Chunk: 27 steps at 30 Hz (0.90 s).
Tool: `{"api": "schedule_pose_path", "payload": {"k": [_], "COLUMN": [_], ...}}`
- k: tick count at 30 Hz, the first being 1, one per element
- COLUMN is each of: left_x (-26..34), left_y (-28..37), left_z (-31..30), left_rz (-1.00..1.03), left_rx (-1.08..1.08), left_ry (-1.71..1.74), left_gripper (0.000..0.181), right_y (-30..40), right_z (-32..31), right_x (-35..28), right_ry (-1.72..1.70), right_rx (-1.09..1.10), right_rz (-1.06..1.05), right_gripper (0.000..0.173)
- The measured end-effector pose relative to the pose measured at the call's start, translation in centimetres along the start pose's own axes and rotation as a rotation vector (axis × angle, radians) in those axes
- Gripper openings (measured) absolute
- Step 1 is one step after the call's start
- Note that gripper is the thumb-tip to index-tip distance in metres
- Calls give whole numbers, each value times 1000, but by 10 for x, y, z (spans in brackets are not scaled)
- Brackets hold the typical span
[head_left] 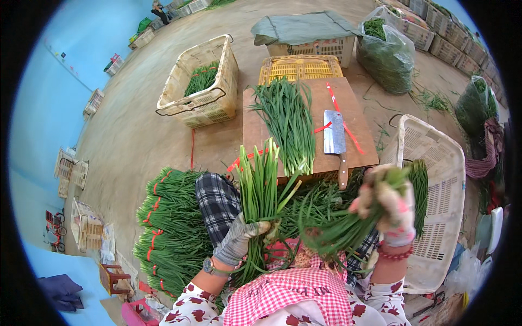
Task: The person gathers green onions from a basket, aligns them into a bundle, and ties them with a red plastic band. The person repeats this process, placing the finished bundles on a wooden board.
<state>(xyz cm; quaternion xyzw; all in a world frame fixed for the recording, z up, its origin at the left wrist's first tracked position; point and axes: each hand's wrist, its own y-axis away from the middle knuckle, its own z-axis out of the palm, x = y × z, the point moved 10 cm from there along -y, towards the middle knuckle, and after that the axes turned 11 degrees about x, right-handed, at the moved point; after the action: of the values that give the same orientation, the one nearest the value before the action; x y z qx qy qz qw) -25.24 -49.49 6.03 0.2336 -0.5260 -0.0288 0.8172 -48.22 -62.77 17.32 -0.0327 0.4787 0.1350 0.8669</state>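
My left hand (239,240), in a grey knit glove, grips an upright bunch of Chinese chives (257,185) by its middle, pale stem ends up. My right hand (389,203), in a pale glove with pink patches and blurred, is closed around a second bunch of chives (350,234) whose leaves trail towards my lap. Ahead, on a brown board (355,98), lies a pile of chives (285,122). To the right of that pile rests a cleaver (335,132), its wooden handle overhanging the near edge. A red tie strip (332,95) passes beneath the blade.
Red-tied chive bundles (175,228) are stacked left of my knee. A white crate (436,244) stands close at right, with greens inside. Further off are a crate (200,102) holding bundles, a yellow crate (301,67) behind the board, and a filled plastic bag (385,61).
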Motion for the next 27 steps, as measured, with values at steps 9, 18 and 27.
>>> {"api": "schedule_pose_path", "payload": {"k": [9,18,27], "left_x": [-6,-29,-33], "left_y": [3,-3,0], "left_z": [19,20,15], "left_rz": [95,237,-7], "left_rx": [-14,-145,-129], "left_ry": [-285,-531,-313], "left_gripper": [43,49,53], "right_y": [-23,-42,-28], "right_z": [40,17,11], "right_x": [53,69,66], "right_ry": [516,663,447], "right_rx": [50,-6,3], "right_rz": [-10,-49,164], "right_gripper": [26,33,12]}}
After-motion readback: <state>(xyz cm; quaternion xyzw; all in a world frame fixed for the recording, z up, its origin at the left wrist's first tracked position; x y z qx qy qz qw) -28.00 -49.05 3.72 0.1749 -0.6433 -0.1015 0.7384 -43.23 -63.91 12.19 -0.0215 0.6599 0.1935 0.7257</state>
